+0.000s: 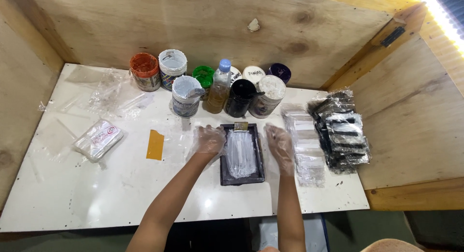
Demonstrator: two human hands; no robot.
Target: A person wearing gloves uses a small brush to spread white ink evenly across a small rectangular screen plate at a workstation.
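Observation:
A small dark rectangular frame (223,160) lies flat on the white table (145,194), its middle smeared with white paste (240,155). A little tan scraper (240,126) rests at its far edge. My left hand (209,140), in a thin clear glove, rests on the frame's left edge with fingers spread. Also gloved, my right hand (280,144) lies flat on the table just right of the frame, next to a stack of clear plastic bags (305,145). Neither hand holds anything.
Several paint jars (173,68) and a small bottle (220,90) stand in a row at the back. Black packets (344,136) pile at the right. A yellow card (155,144), a wrapped white pack (99,138) and loose plastic film (104,95) lie left. Plywood walls enclose the table.

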